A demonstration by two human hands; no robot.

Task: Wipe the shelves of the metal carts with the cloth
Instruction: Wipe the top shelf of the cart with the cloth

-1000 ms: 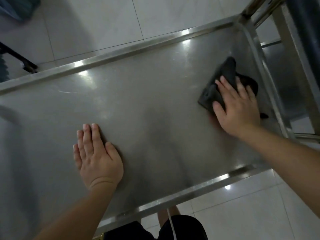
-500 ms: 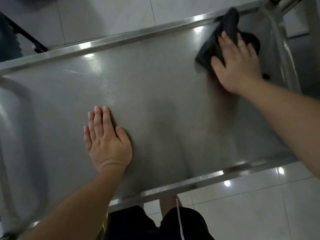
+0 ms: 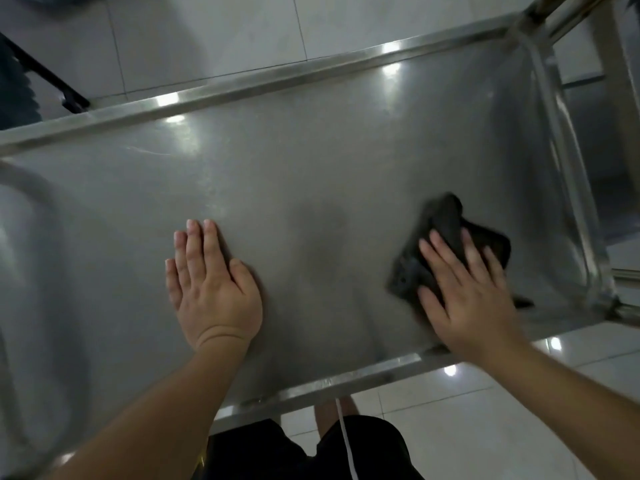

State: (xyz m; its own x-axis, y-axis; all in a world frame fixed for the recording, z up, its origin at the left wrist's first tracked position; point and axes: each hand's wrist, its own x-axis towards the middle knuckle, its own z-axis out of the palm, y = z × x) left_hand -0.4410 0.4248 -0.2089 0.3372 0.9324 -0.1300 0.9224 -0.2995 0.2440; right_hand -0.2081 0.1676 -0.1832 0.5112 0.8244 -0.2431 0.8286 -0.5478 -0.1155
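The head view looks straight down on the top shelf (image 3: 311, 174) of a stainless steel cart, a flat grey sheet with a raised rim all around and bright light spots along the far and near edges. The left hand (image 3: 211, 289) lies flat on the shelf near the middle, palm down, its fingers straight and close together and the thumb tucked alongside; it holds nothing. The right hand (image 3: 467, 299) presses palm down on a dark cloth (image 3: 446, 223), fingers spread and straight, so the hand is wide rather than gripping. The cloth is bunched and crumpled, lying on the shelf toward its right end, near the near rim and just short of the cart's right-hand upright tube (image 3: 568, 188). Part of the cloth sticks out beyond the fingertips and to their left; the rest is hidden under the palm. Beneath the cart is a pale tiled floor (image 3: 485, 427). The person's dark shorts (image 3: 277, 452) show at the bottom edge, with a thin white cord (image 3: 346, 441) hanging across them.
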